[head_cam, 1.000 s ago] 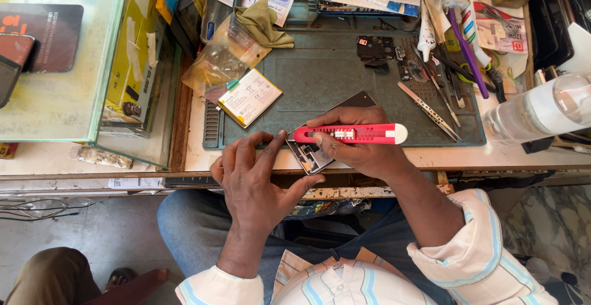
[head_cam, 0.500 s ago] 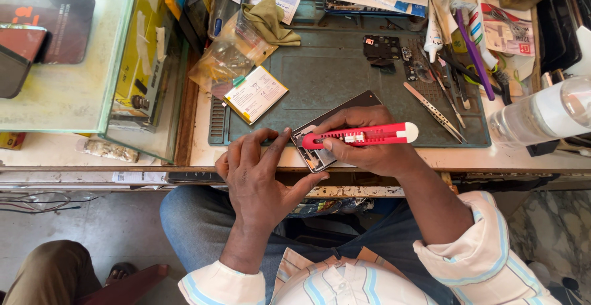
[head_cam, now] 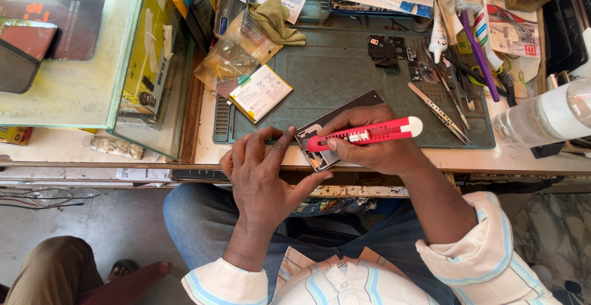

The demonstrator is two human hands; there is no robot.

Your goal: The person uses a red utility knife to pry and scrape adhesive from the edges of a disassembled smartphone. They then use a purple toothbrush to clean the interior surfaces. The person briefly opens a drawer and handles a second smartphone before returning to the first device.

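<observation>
Clearly the sharpest risk lies where the red utility knife [head_cam: 364, 135] meets the opened phone [head_cam: 332, 129]: its tip points toward the left hand [head_cam: 261, 176], whose fingertips [head_cam: 288, 134] press on the phone's near corner right beside the tip, so a slip along the frame could, in my judgement, run the tip into those fingers or gouge the exposed parts inside. The phone lies at the front edge of the dark green work mat [head_cam: 345, 77], its near corner overhanging the bench edge toward the lap, so a hard push might also tip it off; only the two hands steady it. The right hand [head_cam: 375, 148] is closed around the knife, fingers wrapped over its body and thumb along its underside, leaving no gap, and the white end of the handle sticks out to the right. The left hand is partly spread, fingers bent and only narrowly apart, thumb swung out below the phone's lower edge; it grips nothing fully but braces the phone between fingertips and thumb. Whether the blade itself is extended I cannot tell, since the fingers crowd the tip. A flat white battery [head_cam: 260, 92] rests on the mat's left corner, well apart from the hands, and metal tweezers [head_cam: 438, 113] lie just right of the knife.
</observation>
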